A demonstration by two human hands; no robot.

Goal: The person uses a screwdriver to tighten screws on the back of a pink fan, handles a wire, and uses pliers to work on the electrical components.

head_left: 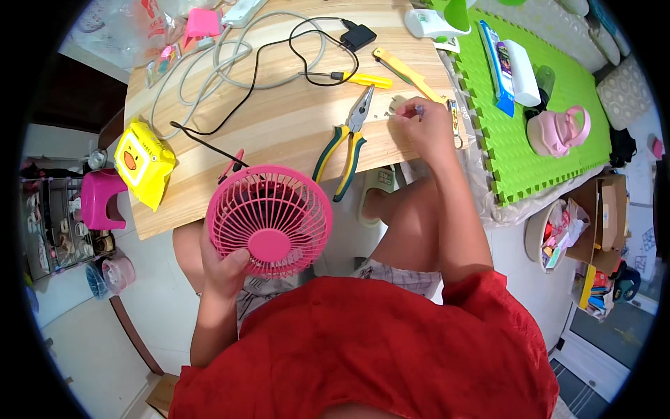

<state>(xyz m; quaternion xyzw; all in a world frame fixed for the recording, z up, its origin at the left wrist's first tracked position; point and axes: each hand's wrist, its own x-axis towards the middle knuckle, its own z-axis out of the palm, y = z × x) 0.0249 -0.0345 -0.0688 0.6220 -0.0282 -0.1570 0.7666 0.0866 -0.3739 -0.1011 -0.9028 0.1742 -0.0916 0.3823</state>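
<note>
My left hand grips a pink round fan at its lower left rim, the thumb lying over the slotted grille. The fan is held above my lap at the table's near edge. Over the right side of the table, my right hand is closed in a pinch; what its fingertips hold is too small to make out. A few tiny metal pieces lie beside those fingertips. Left of them rest yellow-and-green pliers, jaws pointing away. Beyond lie a yellow-handled screwdriver and a yellow utility knife.
A black cable runs from near the fan toward a black adapter, crossing a looped grey cord. A yellow wipes pack sits at the wooden table's left edge. Rightward lies a green foam mat bearing a pink-topped bottle.
</note>
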